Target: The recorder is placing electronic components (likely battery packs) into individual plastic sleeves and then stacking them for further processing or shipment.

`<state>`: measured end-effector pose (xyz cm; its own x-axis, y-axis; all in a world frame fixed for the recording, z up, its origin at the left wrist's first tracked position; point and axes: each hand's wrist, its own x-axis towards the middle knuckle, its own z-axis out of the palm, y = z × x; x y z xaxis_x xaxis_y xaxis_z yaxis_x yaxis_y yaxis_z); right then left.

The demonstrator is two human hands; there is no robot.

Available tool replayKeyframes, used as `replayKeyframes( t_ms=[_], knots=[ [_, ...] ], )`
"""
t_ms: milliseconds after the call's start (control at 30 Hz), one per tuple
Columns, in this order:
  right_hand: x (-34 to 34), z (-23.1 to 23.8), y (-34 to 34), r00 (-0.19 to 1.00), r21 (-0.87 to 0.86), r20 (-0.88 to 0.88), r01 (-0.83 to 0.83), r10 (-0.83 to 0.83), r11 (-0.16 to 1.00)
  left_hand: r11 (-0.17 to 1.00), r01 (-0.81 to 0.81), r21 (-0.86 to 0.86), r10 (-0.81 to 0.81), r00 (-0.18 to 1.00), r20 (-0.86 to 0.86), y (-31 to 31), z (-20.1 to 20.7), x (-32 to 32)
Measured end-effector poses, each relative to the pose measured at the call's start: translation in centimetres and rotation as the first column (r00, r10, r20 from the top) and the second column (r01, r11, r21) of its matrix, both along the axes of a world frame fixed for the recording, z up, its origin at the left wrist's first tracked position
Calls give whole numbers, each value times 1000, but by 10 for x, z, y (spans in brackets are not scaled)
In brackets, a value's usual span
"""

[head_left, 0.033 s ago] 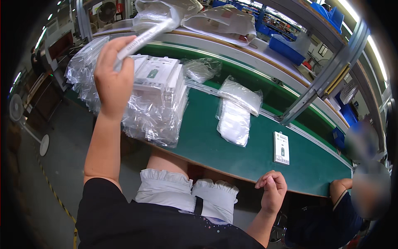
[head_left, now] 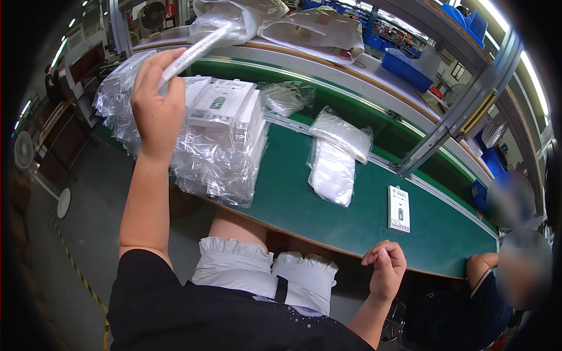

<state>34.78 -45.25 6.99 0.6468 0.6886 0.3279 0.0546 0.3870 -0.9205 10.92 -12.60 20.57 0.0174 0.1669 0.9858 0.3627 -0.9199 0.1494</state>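
Observation:
My left hand (head_left: 157, 108) is raised over the stacks, closed round one end of a slim white box (head_left: 196, 54) that is turned edge-on and slants up to the right. Beneath and beside it stand tall stacks of flat white boxes in clear plastic bags (head_left: 219, 158); a white box with a green pattern (head_left: 218, 104) lies on top. My right hand (head_left: 386, 268) hovers by the table's front edge, its fingers curled in against the thumb, with nothing visible in them. Just beyond that hand, a single white box (head_left: 398, 209) lies face up on the green table (head_left: 287, 175).
Two bundles of clear plastic bags (head_left: 332, 169) lie mid-table, with a crumpled bag (head_left: 287, 97) behind the stacks. A raised shelf (head_left: 328, 63) along the back carries open white sacks (head_left: 316, 32) and a blue bin (head_left: 405, 70). A metal post (head_left: 436, 140) rises at right, near another person's arm (head_left: 481, 264).
My left hand and the slim box have shifted slightly to the left. My right hand stays where it was.

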Motion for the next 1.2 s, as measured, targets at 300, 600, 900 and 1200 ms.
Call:
replayKeyframes(
  t_ms=[300,600,900,1200],
  knots=[
    [0,-5,10,1000,-74,28,-3,5,997,861,-228,-454,28,913,-406,33,-35,-20],
    [-3,-1,19,1000,-116,17,3,-1,993,607,-434,-666,149,885,-440,67,-5,-37],
    [11,2,34,999,-129,30,30,-27,991,456,-264,-850,-179,908,-378,114,-27,-48],
    [106,15,76,776,-281,542,530,-324,800,745,-441,-501,291,890,-352,101,-18,-56]
  ],
)
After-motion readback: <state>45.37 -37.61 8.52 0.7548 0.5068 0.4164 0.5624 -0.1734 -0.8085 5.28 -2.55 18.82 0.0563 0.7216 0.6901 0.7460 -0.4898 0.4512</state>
